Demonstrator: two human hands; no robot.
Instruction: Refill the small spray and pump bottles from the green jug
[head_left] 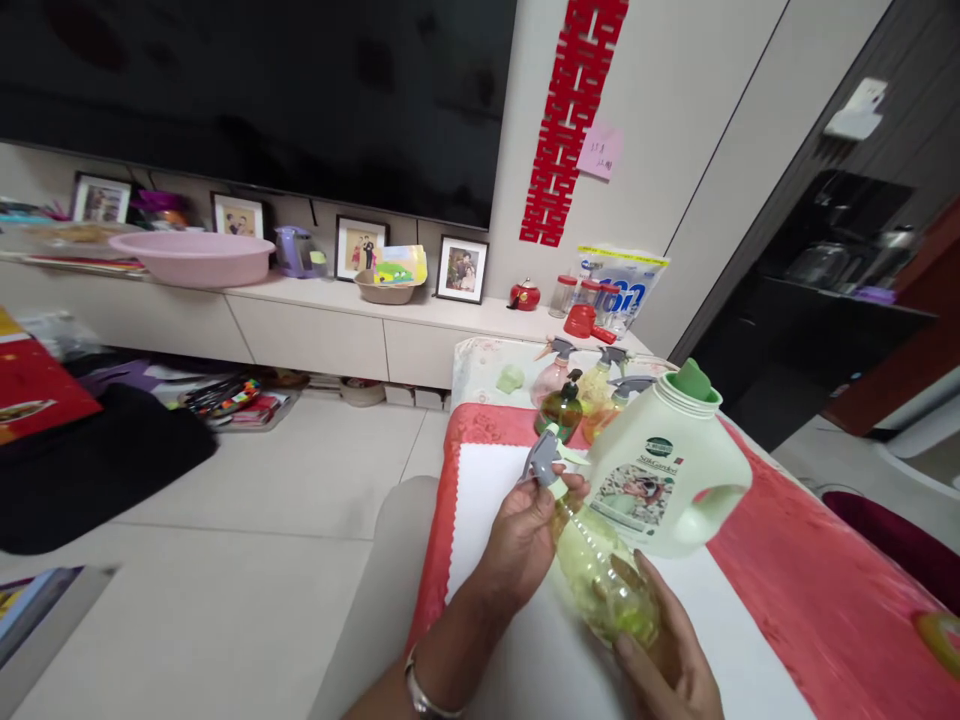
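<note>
A clear yellow-green spray bottle (600,570) is tilted above the white mat (480,500), its grey trigger head (541,462) toward the upper left. My left hand (525,535) closes round the neck just below the trigger. Lower down, my right hand (671,650) grips the bottle's base. A dip tube shows through the clear wall. Just behind the bottle stands a large pale green detergent jug (664,470) with a green spout in its open mouth. Several more bottles, including a dark green pump bottle (560,408) and a pink spray bottle (552,378), are grouped beyond.
A red cloth (795,560) covers the table around the mat. A light green cap (510,378) lies near its far end. Along the wall, a low cabinet (315,325) carries a pink basin (199,262), picture frames and a red teapot (524,295).
</note>
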